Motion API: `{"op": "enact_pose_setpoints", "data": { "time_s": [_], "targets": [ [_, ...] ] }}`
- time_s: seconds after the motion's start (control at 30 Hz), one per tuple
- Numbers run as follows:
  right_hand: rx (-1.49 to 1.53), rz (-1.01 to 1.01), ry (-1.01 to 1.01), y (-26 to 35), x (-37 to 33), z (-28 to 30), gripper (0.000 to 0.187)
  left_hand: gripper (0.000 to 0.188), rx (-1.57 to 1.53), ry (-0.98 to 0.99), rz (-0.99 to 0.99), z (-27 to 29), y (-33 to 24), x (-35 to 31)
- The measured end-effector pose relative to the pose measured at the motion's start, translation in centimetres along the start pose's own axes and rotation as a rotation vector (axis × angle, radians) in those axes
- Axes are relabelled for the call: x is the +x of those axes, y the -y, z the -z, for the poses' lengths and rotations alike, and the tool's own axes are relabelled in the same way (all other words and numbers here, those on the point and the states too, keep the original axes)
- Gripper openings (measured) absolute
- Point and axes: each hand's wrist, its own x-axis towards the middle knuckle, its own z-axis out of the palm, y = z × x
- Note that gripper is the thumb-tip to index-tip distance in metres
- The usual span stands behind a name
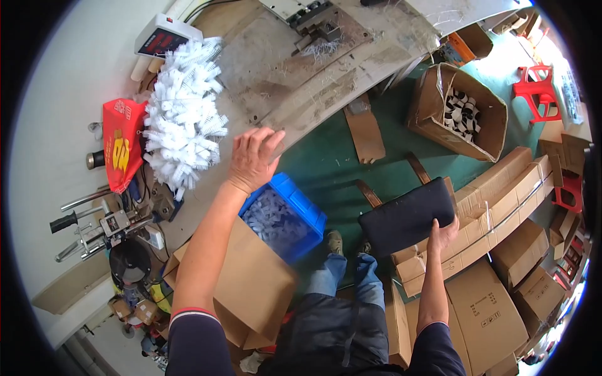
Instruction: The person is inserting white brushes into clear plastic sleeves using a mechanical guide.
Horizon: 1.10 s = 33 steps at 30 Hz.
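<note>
My right hand [444, 235] grips the near right edge of a stool with a black padded seat [407, 216]; two of its wooden legs [417, 168] point away toward the bench. The seat looks tilted. At the edge of the workbench [251, 75], my left hand [256, 156] is open, fingers loosely bent and thumb apart, with nothing in it. Whether it touches the bench top I cannot tell. Left of that hand lies a big heap of small white bristle brushes [182, 113]. Just below it stands a blue crate [295, 219] holding many small whitish pieces.
An open cardboard box [244, 269] stands by my left forearm. Long strapped cartons [495, 213] and a large carton [486, 307] lie on the right. Farther off are a box of black-and-white pieces [433, 119] and a red stool [538, 94]. A metal fixture [320, 31] sits on the bench.
</note>
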Motion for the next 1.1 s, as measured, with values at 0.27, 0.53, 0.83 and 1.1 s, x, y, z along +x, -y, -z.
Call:
{"op": "enact_pose_setpoints", "data": {
  "time_s": [0.27, 0.53, 0.83, 1.1],
  "targets": [
    [-0.343, 0.035, 0.455, 13.7, 1.9, -0.8, 0.114, 0.083, -0.077, -0.022, -0.007, 0.7, 0.9, 0.7],
    [-0.494, -0.069, 0.614, 14.0, 3.8, -1.0, 0.125, 0.071, -0.132, -0.006, -0.006, 0.1, 0.5, 1.0],
    [-0.564, -0.062, 0.622, 14.2, 4.0, -2.2, 0.124, 0.073, -0.12, 0.06, -0.031, -0.1, 1.3, 1.4],
    [-0.61, -0.099, 0.645, 14.4, 4.6, -2.7, 0.126, 0.074, -0.153, 0.075, -0.021, -0.3, 1.5, 1.8]
  ]
}}
